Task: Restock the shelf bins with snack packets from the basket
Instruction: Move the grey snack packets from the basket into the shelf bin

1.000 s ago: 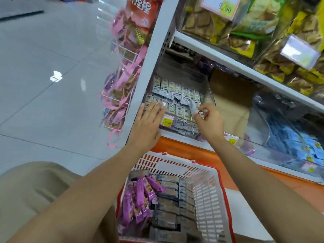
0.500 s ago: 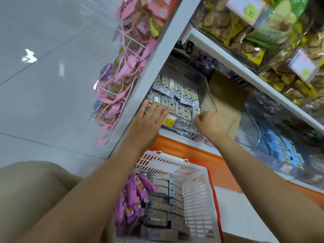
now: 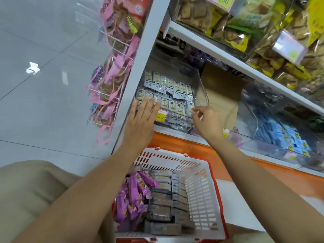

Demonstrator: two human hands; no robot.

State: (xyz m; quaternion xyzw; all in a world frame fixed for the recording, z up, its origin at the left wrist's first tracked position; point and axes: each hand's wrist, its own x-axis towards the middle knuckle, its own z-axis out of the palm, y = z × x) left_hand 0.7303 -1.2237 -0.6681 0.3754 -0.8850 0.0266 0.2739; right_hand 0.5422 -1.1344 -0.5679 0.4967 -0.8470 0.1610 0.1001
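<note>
A clear shelf bin (image 3: 202, 95) holds rows of small white-grey snack packets (image 3: 168, 94), with a yellow price label (image 3: 161, 116) on its front. My left hand (image 3: 141, 122) lies flat with straight fingers against the bin's front left and its packets. My right hand (image 3: 206, 121) hovers at the bin's front right corner, fingers loosely curled; its thumb and forefinger tips are close to the last packet, and nothing shows between them. Below, the white basket with a red rim (image 3: 199, 188) holds purple packets (image 3: 134, 193) and stacked grey packets (image 3: 162, 196).
To the right is a bin with a brown cardboard bottom (image 3: 222, 95), then a bin of blue packets (image 3: 284, 135). A wire rack of pink-ribboned bags (image 3: 112, 81) hangs left of the white post (image 3: 145, 58). Biscuit bags (image 3: 236, 28) fill the upper shelf.
My right hand held a packet over the bin, pushed it down into the front row, and has now drawn back a little without it. The left hand stayed on the bin's front.
</note>
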